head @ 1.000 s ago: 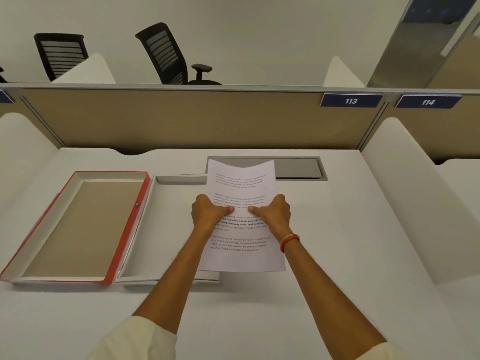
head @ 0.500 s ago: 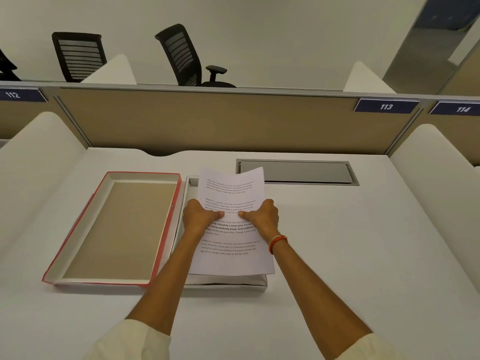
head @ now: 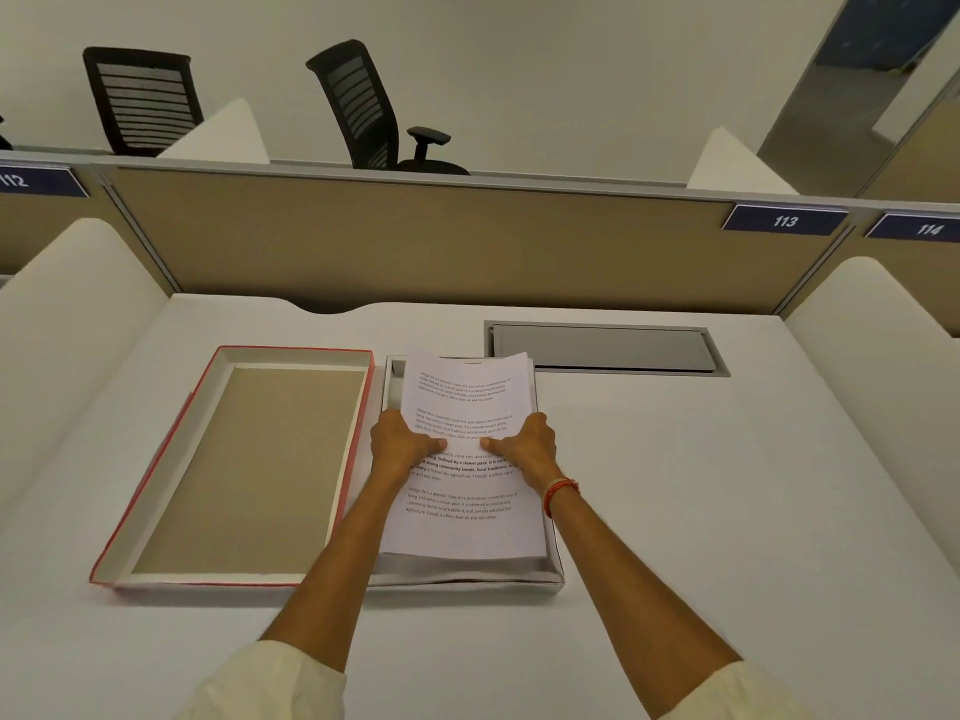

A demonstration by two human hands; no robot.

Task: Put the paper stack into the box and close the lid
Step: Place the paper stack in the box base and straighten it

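Observation:
A stack of white printed paper (head: 465,532) hangs over the shallow white box (head: 467,582) at the desk's middle, its near edge low inside the box and its far end raised. My left hand (head: 400,444) grips the stack's left side and my right hand (head: 524,446) grips its right side, thumbs on top. The red-edged lid (head: 156,485) lies upside down, brown inside facing up, touching the box's left side. Most of the box floor is hidden under the paper.
A grey metal cable hatch (head: 605,348) is set flush in the white desk behind the box. White curved dividers (head: 62,314) flank the desk and a tan partition (head: 441,241) closes the back. Two black chairs stand beyond it.
Both hands have carried the paper stack leftward from beside the box until it is over the box, and lowered it toward the box floor.

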